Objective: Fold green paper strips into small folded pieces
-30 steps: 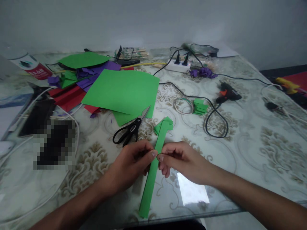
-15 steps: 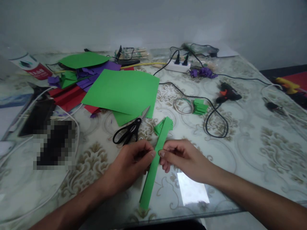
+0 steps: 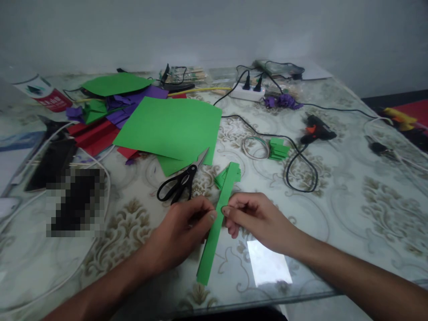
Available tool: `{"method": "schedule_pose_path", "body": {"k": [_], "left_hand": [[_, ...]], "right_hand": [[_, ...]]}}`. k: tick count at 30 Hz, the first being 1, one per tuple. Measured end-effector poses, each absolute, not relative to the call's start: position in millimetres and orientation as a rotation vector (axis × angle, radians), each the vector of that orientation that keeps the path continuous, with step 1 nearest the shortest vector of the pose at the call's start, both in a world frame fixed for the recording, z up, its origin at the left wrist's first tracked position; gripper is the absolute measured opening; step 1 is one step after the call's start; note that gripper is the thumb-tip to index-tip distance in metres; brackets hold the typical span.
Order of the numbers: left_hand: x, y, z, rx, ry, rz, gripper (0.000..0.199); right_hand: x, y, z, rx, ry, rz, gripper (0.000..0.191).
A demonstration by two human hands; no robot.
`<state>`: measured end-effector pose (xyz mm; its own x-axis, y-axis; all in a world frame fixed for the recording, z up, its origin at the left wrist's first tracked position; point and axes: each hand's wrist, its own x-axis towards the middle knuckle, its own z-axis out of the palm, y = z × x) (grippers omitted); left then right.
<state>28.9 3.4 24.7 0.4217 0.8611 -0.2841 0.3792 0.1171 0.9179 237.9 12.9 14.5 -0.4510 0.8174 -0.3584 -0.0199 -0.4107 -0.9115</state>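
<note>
A long folded strip of green paper (image 3: 214,236) slants between my hands over the table's near part. My left hand (image 3: 192,225) pinches its left edge at mid-length. Opposite it, my right hand (image 3: 252,218) pinches the right edge between thumb and fingers. Small folded green pieces (image 3: 221,177) lie partly behind the strip's upper end. Black-handled scissors (image 3: 183,178) rest just beyond my left hand, blades pointing away to the right. Large green sheets (image 3: 170,127) lie behind the scissors.
A glue gun (image 3: 317,129) with a looped black cable lies at the right, near a tape ring (image 3: 256,147) and a folded green stack (image 3: 278,149). A white power strip (image 3: 248,92) sits at the back. Red paper (image 3: 95,136), cables and a bottle (image 3: 43,93) are at the left.
The strip's lower end has shifted slightly up and away from the table's near edge. My right hand has risen a little; both hands keep their pinch.
</note>
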Motion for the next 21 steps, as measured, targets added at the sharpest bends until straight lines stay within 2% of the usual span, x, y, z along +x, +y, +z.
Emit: {"method": "schedule_pose_path", "body": {"k": [21], "left_hand": [[29.0,1.0,20.9,1.522,1.175,0.523,0.023]], "right_hand": [[238.5,15.1,21.6,-1.222,-1.203,1.855,0.033]]}}
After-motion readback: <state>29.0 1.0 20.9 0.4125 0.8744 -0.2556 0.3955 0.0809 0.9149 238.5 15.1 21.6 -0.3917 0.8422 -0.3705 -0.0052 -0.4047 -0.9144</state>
